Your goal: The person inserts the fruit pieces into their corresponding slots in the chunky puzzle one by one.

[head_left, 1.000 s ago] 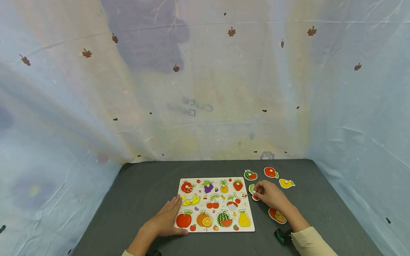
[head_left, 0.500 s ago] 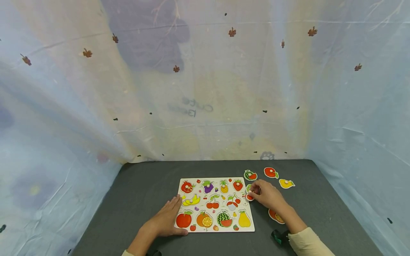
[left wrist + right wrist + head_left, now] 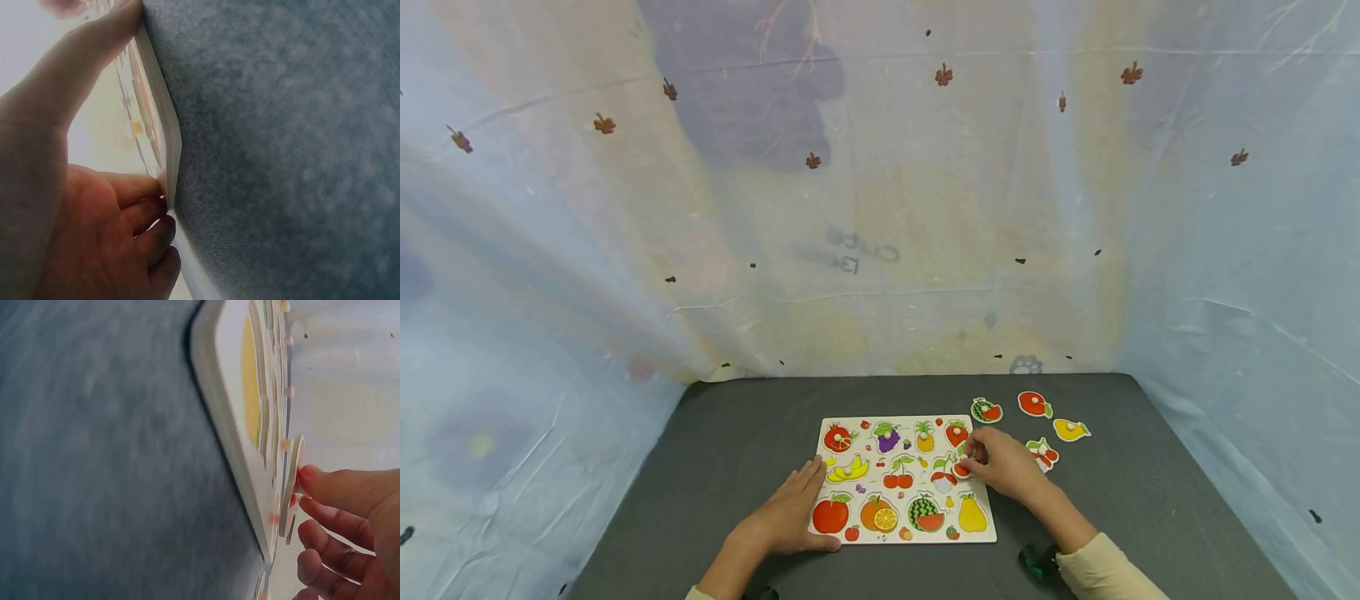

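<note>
A white fruit puzzle board (image 3: 917, 540) lies on the dark grey cloth. Above its right part, my right hand (image 3: 1007, 465) pinches a red and green fruit puzzle piece (image 3: 960, 470) between thumb and fingertips. In the right wrist view, that puzzle piece (image 3: 292, 487) stands edge-on close over the board; which fruit it pictures is unclear. My left hand (image 3: 786, 510) rests at the board's near left corner, fingers against the left edge and thumb at the front edge. The left wrist view shows this hand (image 3: 112, 231) touching the board's edge (image 3: 169, 134).
To the right of the board lie a watermelon piece (image 3: 987, 410), a red fruit piece (image 3: 1035, 404), a yellow pear piece (image 3: 1071, 430) and a red and green piece (image 3: 1042, 454). A dark device (image 3: 1037, 562) sits at my right wrist. Patterned curtains (image 3: 880, 208) enclose the table.
My right hand has carried the pinched puzzle piece leftward from the cloth to over the board. A red and green piece now shows; the orange piece is hidden by my forearm. My left hand stays put.
</note>
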`<state>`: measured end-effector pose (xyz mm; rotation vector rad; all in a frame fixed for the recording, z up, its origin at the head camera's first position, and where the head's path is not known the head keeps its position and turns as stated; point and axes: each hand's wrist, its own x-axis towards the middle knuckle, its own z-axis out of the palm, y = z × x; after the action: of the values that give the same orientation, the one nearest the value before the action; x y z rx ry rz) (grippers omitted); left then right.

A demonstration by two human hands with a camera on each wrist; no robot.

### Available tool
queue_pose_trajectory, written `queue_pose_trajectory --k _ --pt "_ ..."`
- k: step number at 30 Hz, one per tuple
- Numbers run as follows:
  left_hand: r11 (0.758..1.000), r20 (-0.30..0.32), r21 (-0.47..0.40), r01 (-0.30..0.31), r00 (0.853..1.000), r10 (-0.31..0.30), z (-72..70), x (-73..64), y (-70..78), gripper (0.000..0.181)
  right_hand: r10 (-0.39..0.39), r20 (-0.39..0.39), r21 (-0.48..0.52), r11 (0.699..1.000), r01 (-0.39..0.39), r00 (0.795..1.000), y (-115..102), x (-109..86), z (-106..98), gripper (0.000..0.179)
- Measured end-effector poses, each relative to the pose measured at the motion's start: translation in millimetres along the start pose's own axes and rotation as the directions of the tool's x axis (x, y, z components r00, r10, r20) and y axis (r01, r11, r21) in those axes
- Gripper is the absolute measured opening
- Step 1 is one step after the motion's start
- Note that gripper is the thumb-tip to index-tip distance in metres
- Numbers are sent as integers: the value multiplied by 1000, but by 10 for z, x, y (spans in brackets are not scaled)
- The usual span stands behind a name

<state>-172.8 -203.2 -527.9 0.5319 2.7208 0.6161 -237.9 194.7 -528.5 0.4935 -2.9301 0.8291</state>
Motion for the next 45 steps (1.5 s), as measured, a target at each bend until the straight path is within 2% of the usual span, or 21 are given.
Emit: queue_pose_trajectory --k 14,22,45 --pt "1000 6 -5 -10 1000 10 16 4 -19 126 -33 11 -3 999 33 999 -272 60 144 23" --pt "1000 1 0 -8 1000 8 12 3 -14 126 -98 6 -15 995 98 995 -374 110 239 23" --pt "1000 -6 10 9 1000 -9 27 11 -22 126 -116 56 0 993 117 992 -723 182 444 23"
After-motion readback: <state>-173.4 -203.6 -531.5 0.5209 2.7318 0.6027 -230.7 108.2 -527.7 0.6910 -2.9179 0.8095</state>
